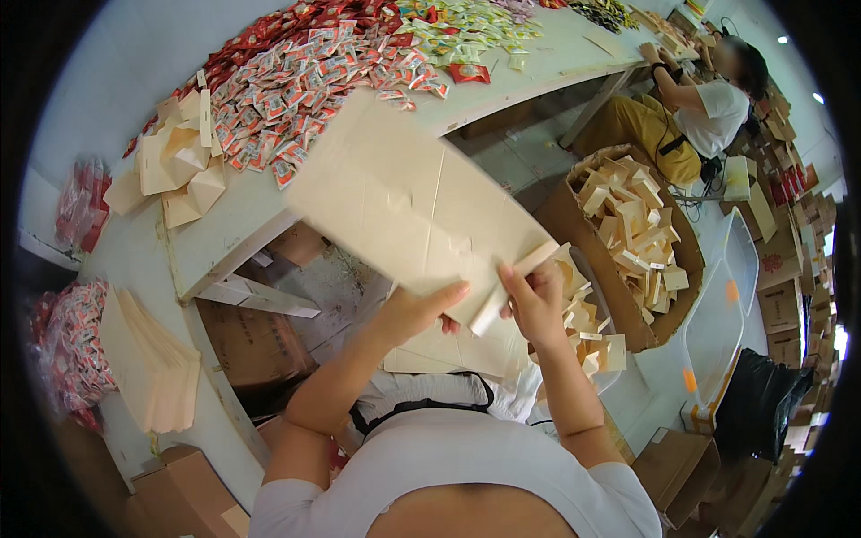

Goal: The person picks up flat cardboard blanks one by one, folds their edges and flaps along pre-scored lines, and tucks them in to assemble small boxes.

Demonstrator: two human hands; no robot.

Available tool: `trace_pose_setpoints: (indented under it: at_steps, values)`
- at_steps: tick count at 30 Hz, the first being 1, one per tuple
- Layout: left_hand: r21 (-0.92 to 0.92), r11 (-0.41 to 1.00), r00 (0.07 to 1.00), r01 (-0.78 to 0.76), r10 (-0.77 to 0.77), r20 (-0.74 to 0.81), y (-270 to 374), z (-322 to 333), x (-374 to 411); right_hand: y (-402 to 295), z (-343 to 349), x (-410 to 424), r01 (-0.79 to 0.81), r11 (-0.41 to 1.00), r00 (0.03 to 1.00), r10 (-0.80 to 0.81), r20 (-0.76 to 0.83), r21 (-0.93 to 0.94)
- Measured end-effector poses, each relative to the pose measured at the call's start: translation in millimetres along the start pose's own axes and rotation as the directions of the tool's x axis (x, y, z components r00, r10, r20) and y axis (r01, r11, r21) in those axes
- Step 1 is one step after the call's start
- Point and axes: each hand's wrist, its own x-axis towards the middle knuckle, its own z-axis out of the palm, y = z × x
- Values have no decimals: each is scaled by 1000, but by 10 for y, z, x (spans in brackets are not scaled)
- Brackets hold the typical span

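Both my hands hold one large cream paperboard sheet, creased across, with its far corner over the table. My left hand grips the sheet's near edge, thumb on top and some fingers underneath. My right hand pinches the narrow strip at the sheet's right end, which is folded up. Another cream board lies on my lap, partly under the held sheet. Beyond the sheet, small red and white packets are heaped on the table. Folded cream paperboard pieces lie at the table's left.
A carton full of folded pieces stands right, beside a clear plastic bin. A stack of flat sheets and bagged packets lie left. Green packets cover the far table. A person sits at the far right.
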Motion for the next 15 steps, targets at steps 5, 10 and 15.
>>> trace_pose_setpoints:
  at_steps: [5, 10, 15]
  values:
    - [-21, 982, 976, -186, 183, -120, 235, 250, 69, -175, 165, 104, 129, 992, 992, -129, -1, 6]
    - [66, 977, 943, -201, 211, -259, 256, 197, 70, -197, 75, 98, 110, 981, 981, -133, 142, 160]
    - [201, 956, 946, -212, 253, -204, 231, 176, 143, -92, 71, 147, 67, 987, 997, -73, 38, 146]
